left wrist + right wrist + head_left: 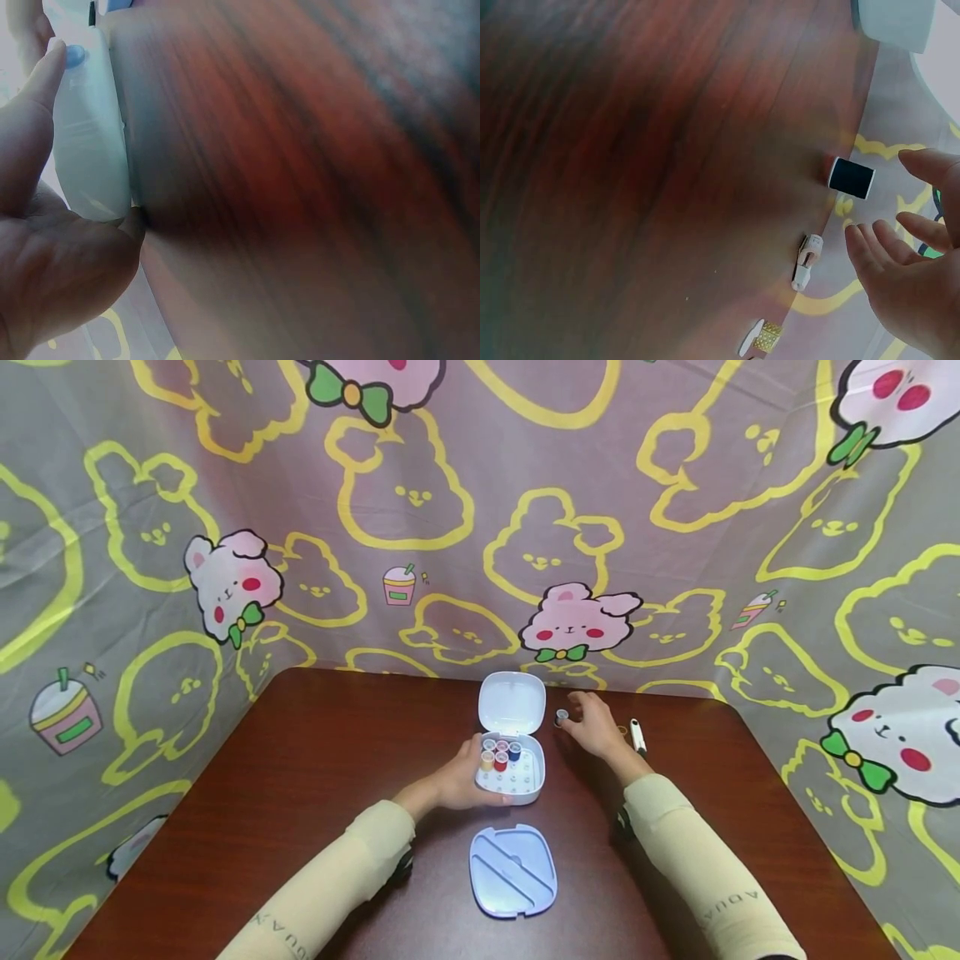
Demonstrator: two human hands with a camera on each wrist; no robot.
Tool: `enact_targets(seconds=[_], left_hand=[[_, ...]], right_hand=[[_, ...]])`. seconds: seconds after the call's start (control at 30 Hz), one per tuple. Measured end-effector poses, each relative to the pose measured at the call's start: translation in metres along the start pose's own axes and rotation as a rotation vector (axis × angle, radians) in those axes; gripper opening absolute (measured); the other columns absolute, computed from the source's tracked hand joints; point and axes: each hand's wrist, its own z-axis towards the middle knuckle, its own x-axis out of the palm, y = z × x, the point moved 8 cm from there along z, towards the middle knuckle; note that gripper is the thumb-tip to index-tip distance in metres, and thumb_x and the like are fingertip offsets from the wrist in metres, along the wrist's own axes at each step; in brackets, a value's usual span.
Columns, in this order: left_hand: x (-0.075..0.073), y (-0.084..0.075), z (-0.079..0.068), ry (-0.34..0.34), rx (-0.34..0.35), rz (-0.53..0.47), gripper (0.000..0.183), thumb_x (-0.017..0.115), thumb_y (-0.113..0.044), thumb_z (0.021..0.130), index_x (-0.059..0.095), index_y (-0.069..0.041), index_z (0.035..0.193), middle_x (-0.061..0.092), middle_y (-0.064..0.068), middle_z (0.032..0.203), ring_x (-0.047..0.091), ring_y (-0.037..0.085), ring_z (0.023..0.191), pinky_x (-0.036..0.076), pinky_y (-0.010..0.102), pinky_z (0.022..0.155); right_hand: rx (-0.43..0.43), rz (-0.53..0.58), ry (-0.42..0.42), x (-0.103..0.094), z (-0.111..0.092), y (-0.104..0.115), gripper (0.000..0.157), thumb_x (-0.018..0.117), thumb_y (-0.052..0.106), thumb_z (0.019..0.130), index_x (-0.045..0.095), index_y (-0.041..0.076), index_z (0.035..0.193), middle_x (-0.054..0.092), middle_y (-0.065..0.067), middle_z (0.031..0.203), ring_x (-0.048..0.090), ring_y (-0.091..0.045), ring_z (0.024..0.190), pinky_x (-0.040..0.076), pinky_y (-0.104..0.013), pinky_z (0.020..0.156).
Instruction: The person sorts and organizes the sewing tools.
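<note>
On the table, a white sewing box (534, 783) stands with its hinged lid (512, 702) raised. Several thread spools (501, 762) sit on pegs in its far left part. My left hand (459, 778) grips the box's left side, thumb along the near wall; in the left wrist view the fingers curve round the box's wall (94, 142). My right hand (596, 727) hovers beside a black thread spool (851, 178), fingers loosely bent and parted. In the right wrist view there is a gap between fingertips and spool.
A blue tray-like piece (513, 870) with a diagonal bar lies in front of the box. Right of my right hand lies a white-handled tool (637, 737). A small pale object (807, 262) and a gold dimpled piece (768, 337) lie near the spool. A patterned curtain (450, 635) borders the table.
</note>
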Motion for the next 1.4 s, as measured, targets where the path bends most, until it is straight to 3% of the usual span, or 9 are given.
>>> enact_targets(seconds=[0.33,0.7,1.03,1.4], left_hand=[[0.0,0.0,0.001,-0.008,0.008,-0.003,0.122,0.088,-0.05,0.076,0.013,0.002,0.157,0.038,0.02,0.139,0.047,0.027,0.124,0.043,0.042,0.107],[0.0,-0.001,-0.001,0.001,0.004,-0.008,0.126,0.088,-0.049,0.076,0.009,0.004,0.158,0.036,0.023,0.143,0.047,0.029,0.126,0.042,0.044,0.109],[0.0,0.002,0.0,0.0,-0.01,-0.005,0.124,0.087,-0.052,0.075,0.011,-0.001,0.158,0.038,0.018,0.141,0.048,0.026,0.124,0.043,0.041,0.107],[0.001,0.002,0.0,-0.003,-0.003,-0.005,0.125,0.087,-0.051,0.075,0.01,0.002,0.158,0.037,0.02,0.142,0.047,0.027,0.126,0.042,0.043,0.108]], right_hand=[[0.058,0.038,0.003,0.005,0.004,-0.004,0.058,0.068,0.017,0.095,0.047,-0.01,0.142,0.055,-0.03,0.135,0.055,-0.044,0.124,0.045,-0.056,0.103],[0.109,0.115,0.014,0.009,0.001,-0.012,0.057,0.071,0.014,0.094,0.048,-0.01,0.141,0.058,-0.03,0.135,0.058,-0.044,0.124,0.045,-0.054,0.104],[0.106,0.128,0.035,0.013,0.002,-0.015,0.053,0.069,0.013,0.095,0.05,-0.008,0.14,0.058,-0.029,0.137,0.057,-0.043,0.125,0.046,-0.055,0.103],[0.095,0.114,0.037,0.018,0.002,-0.013,0.039,0.068,0.011,0.096,0.059,-0.004,0.131,0.063,-0.024,0.129,0.058,-0.04,0.121,0.044,-0.054,0.103]])
